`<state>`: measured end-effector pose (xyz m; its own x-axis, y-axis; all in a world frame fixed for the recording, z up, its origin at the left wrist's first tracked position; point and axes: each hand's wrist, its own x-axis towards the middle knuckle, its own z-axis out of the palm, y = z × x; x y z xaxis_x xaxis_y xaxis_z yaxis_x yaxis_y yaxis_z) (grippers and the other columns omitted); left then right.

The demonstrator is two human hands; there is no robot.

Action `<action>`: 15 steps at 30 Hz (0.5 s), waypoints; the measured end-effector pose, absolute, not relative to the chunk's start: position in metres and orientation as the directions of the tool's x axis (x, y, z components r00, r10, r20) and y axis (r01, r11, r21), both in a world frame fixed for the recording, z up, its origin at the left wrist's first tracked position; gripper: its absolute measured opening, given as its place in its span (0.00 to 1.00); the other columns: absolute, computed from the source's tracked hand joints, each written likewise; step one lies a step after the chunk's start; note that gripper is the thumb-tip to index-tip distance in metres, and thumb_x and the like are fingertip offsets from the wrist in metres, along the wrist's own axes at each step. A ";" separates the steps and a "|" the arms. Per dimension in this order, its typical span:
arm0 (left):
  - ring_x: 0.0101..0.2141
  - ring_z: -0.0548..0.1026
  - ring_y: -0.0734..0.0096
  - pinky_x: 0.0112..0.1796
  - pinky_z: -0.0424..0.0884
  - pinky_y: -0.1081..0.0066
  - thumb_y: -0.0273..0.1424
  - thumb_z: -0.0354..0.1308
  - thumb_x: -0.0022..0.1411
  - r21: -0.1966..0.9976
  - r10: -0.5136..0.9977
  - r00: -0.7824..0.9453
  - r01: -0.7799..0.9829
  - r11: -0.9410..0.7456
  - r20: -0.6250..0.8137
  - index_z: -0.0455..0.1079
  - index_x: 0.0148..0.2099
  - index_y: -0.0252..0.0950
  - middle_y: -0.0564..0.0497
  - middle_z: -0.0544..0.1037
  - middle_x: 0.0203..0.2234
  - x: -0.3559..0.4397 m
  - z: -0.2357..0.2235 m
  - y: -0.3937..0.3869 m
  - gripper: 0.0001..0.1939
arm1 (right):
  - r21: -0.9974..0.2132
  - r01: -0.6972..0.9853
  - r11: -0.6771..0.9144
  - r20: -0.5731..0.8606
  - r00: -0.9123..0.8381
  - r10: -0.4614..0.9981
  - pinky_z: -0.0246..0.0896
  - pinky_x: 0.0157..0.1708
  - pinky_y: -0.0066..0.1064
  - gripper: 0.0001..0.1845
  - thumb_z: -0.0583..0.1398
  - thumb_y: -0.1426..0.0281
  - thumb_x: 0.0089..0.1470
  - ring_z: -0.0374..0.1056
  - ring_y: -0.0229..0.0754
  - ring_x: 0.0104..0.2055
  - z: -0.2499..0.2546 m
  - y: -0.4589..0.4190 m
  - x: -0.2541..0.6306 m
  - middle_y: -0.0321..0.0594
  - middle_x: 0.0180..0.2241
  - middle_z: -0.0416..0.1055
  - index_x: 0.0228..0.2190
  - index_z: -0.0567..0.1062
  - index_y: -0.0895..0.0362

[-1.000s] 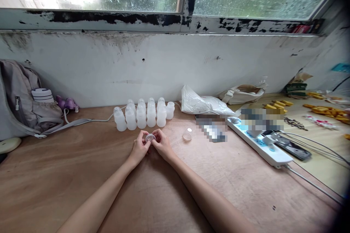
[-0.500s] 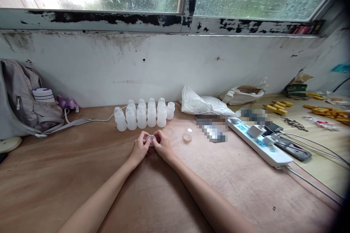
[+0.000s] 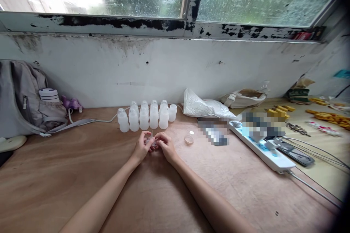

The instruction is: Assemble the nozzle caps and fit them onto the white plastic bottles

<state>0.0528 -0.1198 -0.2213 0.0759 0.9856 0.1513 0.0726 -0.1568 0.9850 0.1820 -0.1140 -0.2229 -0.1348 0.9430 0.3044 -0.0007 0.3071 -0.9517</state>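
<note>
Over the wooden table [image 3: 131, 193], my left hand [image 3: 142, 148] and my right hand [image 3: 166, 147] meet in front of me, fingers closed round a small clear round piece [image 3: 150, 142]. Its exact kind is hard to see behind the fingers. Right of my hands lie a clear round cap [image 3: 188, 139] and a small white disc [image 3: 191, 133]. Just beyond my fingers stand several frosted white baby bottles [image 3: 144, 119] in two rows. The one at the right end, an open-necked bottle [image 3: 172, 113], has no top on it.
A grey backpack [image 3: 19, 98] with a white flask [image 3: 49, 95] sits at left. Toward the right lie a white plastic bag [image 3: 199, 105], a power strip [image 3: 279, 160] with cables, a phone [image 3: 298, 153] and yellow pieces [image 3: 328, 116]. A white wall [image 3: 153, 80] stands behind.
Both hands still hold the small clear piece. My right fingers have shifted on it, and the piece has tilted, its ring no longer facing up. The whole view has shifted slightly.
</note>
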 end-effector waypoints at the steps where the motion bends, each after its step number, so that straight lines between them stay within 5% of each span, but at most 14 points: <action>1: 0.20 0.72 0.73 0.19 0.67 0.76 0.40 0.54 0.53 0.984 0.986 0.071 0.081 -0.159 0.153 0.58 0.44 0.35 0.51 0.73 0.25 0.053 -0.222 -0.119 0.20 | -0.944 0.043 0.326 0.321 -0.098 0.942 0.61 0.23 0.26 0.09 0.51 0.76 0.41 0.62 0.34 0.23 -0.223 -0.114 0.183 0.36 0.28 0.66 0.25 0.71 0.58; 7: 0.26 0.70 0.73 0.27 0.65 0.75 0.34 0.57 0.50 0.961 0.978 0.040 0.182 -0.208 0.205 0.69 0.38 0.34 0.50 0.74 0.28 0.050 -0.224 -0.117 0.13 | -0.884 0.341 0.320 0.425 0.300 0.854 0.62 0.27 0.31 0.12 0.50 0.72 0.46 0.64 0.39 0.28 -0.202 -0.077 0.219 0.41 0.30 0.67 0.35 0.67 0.58; 11: 0.26 0.69 0.73 0.28 0.63 0.76 0.30 0.58 0.47 0.947 0.973 0.059 0.224 -0.230 0.223 0.71 0.33 0.35 0.53 0.73 0.25 0.050 -0.222 -0.118 0.08 | -0.830 0.503 0.240 0.423 0.287 0.859 0.62 0.38 0.36 0.21 0.56 0.70 0.42 0.64 0.44 0.39 -0.182 -0.029 0.250 0.49 0.45 0.61 0.42 0.64 0.59; 15: 0.26 0.68 0.74 0.28 0.62 0.76 0.29 0.57 0.47 0.943 0.971 0.074 0.232 -0.240 0.229 0.70 0.33 0.36 0.53 0.73 0.25 0.051 -0.219 -0.119 0.08 | -0.820 0.549 0.161 0.326 0.218 0.920 0.60 0.43 0.40 0.29 0.63 0.71 0.31 0.62 0.50 0.45 -0.184 0.005 0.265 0.48 0.43 0.64 0.41 0.66 0.59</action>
<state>0.0507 -0.1193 -0.2193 0.0741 0.9706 0.2292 0.2316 -0.2403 0.9427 0.2647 0.0047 -0.1842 0.2181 0.9198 0.3261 0.5486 0.1608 -0.8205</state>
